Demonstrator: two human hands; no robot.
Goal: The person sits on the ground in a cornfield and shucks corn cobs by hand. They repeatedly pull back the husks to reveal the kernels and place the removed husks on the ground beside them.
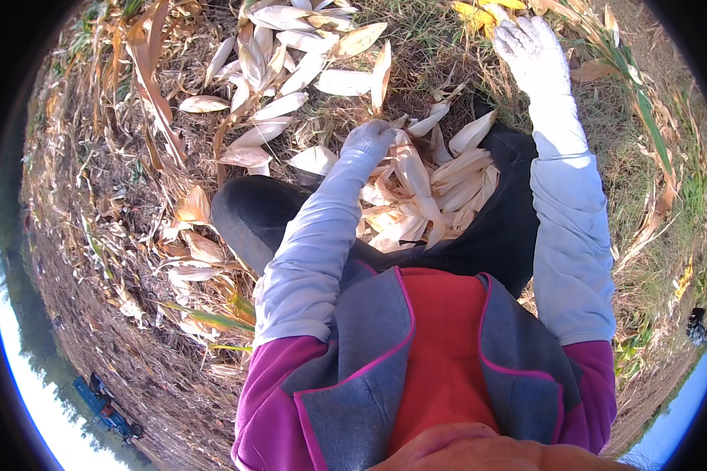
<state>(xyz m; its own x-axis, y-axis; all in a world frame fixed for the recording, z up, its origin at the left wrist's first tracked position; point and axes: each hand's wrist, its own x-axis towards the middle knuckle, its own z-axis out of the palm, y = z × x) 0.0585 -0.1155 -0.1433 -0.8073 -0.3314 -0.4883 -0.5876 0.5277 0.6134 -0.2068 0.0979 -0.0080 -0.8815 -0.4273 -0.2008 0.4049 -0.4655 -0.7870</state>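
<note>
My left hand (370,140), in a pale glove, is closed at the left edge of a heap of dry corn husks (415,188) between my bent legs. Its fingers touch the husk ends there, but what they grip is hidden. My right hand (524,44), gloved in white and stretched far forward, rests with its back up beside bare yellow corn cobs (476,16) at the top edge. Its fingers reach the cobs; whether they hold one cannot be told.
Many pale, husk-covered corn ears (265,65) lie piled ahead on the left. Dry corn stalks (150,88) cover the ground at left, and a green-leaved stalk (648,112) lies at right. A blue vehicle (106,409) stands far off at lower left.
</note>
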